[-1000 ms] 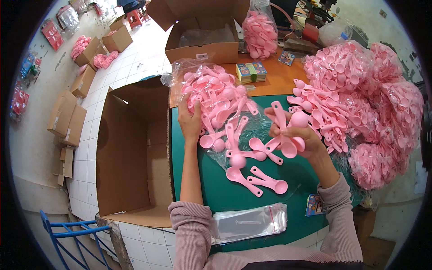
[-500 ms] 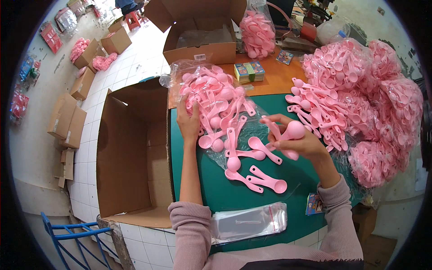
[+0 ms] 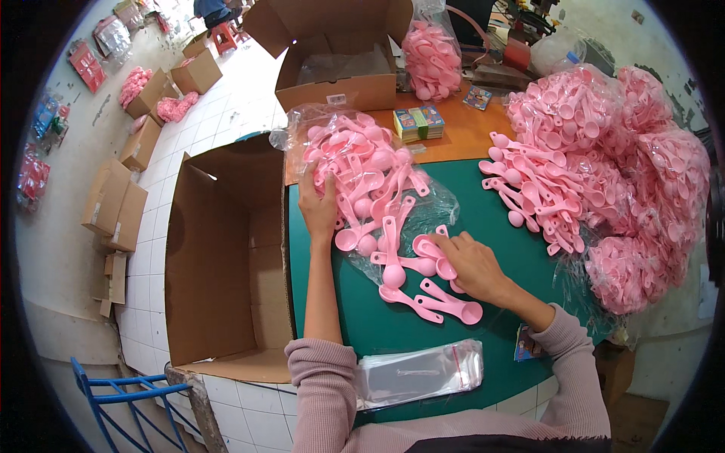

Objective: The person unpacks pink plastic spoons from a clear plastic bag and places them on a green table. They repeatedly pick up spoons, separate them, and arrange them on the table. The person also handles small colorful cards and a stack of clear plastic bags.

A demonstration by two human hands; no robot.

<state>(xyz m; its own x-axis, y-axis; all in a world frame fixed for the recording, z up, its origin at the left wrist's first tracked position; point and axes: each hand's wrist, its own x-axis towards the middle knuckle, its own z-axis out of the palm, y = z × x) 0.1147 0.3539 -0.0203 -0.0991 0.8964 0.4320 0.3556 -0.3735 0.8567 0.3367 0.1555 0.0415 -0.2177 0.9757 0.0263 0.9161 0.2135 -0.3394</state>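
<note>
A clear plastic bag of pink measuring spoons [image 3: 362,162] lies open on the table, its spoons spilling toward me. My left hand [image 3: 319,205] is closed on the bag's left side, fingertips partly hidden among plastic and spoons. Lower and to the right, my right hand [image 3: 476,268] bends down over the green surface, fingers closed on a pink spoon [image 3: 445,266]; its handle sticks up by the fingers. Another spoon bowl [image 3: 424,246] shows beside it, partly covered by the hand. Several loose spoons [image 3: 453,306] lie just left of and below that hand.
A big pile of bagged pink spoons [image 3: 604,166] fills the table's right side. An open carton [image 3: 226,249] stands at the left. Clear plastic sleeves [image 3: 419,375] lie in front of me. A banded stack of cards [image 3: 419,123] and another carton [image 3: 336,92] are behind.
My right hand has come down and slightly left, bringing the raised spoons to the loose ones on the table. One spoon now lies apart by the right pile. My left hand stays put.
</note>
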